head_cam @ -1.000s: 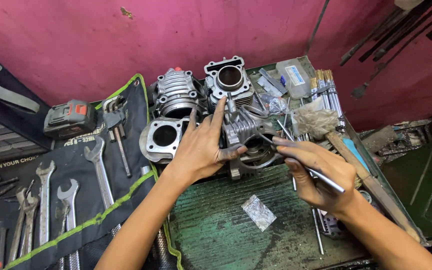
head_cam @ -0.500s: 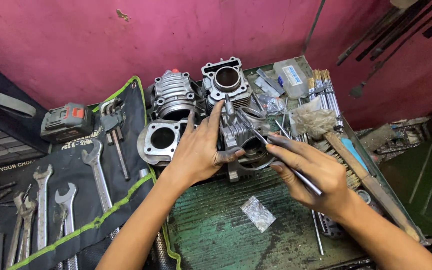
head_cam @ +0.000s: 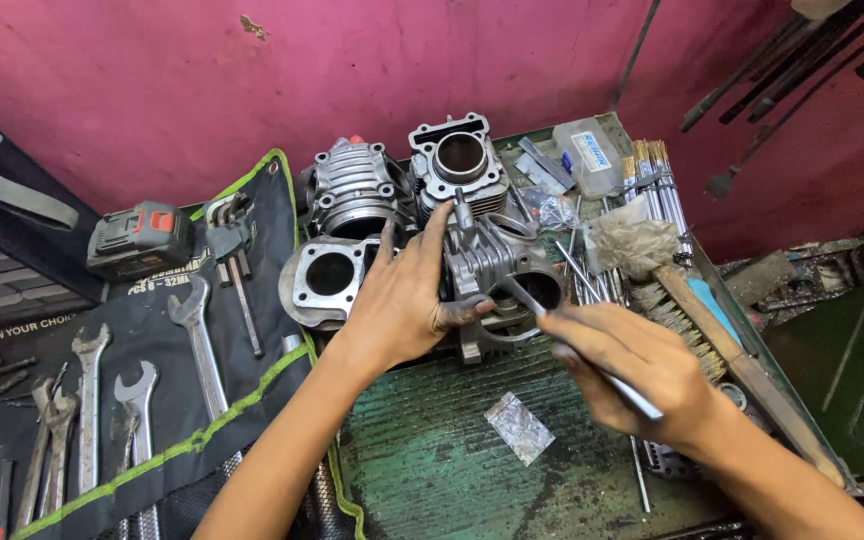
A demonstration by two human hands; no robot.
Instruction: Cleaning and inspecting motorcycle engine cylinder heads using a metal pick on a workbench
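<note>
Finned metal cylinder (head_cam: 492, 265), grey cast, lying on its side at the middle of the green tray (head_cam: 432, 470), among three other cylinder blocks. Steadied from the left by left hand (head_cam: 402, 300), fingers spread flat, thumb pressed against the casting. Probably heavy, rigid, oily, with sharp-edged fins; best gripped around the body. At the bore, right hand (head_cam: 632, 370), fingers pinched on thin metal rod (head_cam: 592, 365).

right hand (head_cam: 632, 375): motion-blurred | thin tool (head_cam: 592, 352): tip hidden | spanners (head_cam: 82, 400): cut off
</note>
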